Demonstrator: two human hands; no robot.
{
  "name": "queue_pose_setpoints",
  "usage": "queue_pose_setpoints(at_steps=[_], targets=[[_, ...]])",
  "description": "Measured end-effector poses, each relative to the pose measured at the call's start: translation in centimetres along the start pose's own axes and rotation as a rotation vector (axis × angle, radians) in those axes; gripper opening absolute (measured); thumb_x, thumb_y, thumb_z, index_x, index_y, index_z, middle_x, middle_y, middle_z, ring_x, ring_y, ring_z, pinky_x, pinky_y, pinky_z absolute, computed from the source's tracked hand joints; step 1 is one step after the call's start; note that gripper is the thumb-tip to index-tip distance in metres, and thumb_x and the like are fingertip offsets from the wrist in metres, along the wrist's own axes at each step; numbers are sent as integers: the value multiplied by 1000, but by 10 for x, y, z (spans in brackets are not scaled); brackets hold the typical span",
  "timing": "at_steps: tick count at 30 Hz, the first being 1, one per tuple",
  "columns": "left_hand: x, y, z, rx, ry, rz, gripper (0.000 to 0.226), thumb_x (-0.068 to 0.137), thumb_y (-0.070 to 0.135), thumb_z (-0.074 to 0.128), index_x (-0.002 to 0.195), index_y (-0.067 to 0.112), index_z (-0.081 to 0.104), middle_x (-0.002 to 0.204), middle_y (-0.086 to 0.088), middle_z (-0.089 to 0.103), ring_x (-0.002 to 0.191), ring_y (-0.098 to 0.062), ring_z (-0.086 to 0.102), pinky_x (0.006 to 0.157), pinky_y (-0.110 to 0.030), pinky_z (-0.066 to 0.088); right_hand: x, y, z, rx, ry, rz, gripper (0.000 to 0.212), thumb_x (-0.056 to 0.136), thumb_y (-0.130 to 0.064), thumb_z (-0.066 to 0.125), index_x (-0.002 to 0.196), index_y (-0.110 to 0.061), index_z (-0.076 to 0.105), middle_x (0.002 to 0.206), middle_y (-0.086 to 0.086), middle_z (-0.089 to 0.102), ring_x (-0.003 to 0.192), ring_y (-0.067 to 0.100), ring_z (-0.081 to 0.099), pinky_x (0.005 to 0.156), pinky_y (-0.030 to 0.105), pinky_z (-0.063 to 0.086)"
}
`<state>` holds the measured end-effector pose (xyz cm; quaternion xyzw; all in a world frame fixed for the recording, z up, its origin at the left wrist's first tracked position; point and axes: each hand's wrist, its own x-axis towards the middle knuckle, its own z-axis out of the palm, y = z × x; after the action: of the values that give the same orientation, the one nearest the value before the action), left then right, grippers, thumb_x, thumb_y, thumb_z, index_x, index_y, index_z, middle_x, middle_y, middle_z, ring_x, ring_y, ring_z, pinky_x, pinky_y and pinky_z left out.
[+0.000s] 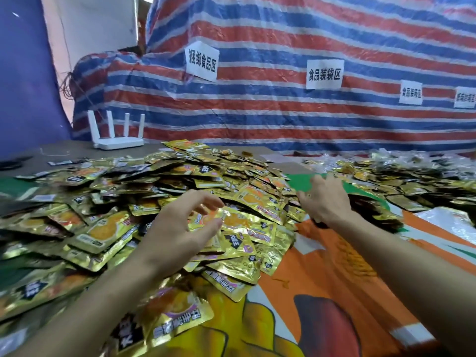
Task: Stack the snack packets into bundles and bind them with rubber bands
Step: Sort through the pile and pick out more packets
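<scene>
Left hand [177, 235] hovers over packet heap [123, 202], fingers spread loose. Right hand [325, 199] splayed at heap's right edge, gripping nothing. Open printed cloth [334, 292] nearer.

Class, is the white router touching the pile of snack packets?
Apart. The head view shows bare table between the router and the pile of packets.

Snack packets [159, 181] blurred and cut off at left edge, far-right label [464, 97] clipped, print too small, right hand [324, 199] palm side hidden
</scene>
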<state>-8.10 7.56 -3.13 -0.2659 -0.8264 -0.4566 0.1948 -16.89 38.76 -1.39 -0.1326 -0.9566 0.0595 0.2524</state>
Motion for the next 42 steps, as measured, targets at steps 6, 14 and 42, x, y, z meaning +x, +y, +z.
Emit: queue_pose_setpoints(at_steps=[6,14,42], targets=[[2,12,-42,411,-426,-106,67,73,56,82,131,43,52,138,18,46,125,-6,46,108,-35,42,-50,-68,-42,351,-662,-490,102,65,-69,76,151,-29,39,147,0,49,127,11,48,107,30,41],[-29,7,-70,617,-855,-350,140,58,56,93,158,42,-6,163,21,-13,154,-13,6,120,-31,29,-100,-114,-29,45,-775,-648,133,53,-77,82,159,-40,11,164,-2,18,151,26,20,121,48,28],[-14,-19,-52,755,-100,-122,45,95,22,56,137,28,42,113,0,67,98,-30,67,72,-38,47,-104,-133,-19,746,-300,-443,12,95,-24,67,87,-29,76,87,-6,73,85,21,68,79,44,57]])
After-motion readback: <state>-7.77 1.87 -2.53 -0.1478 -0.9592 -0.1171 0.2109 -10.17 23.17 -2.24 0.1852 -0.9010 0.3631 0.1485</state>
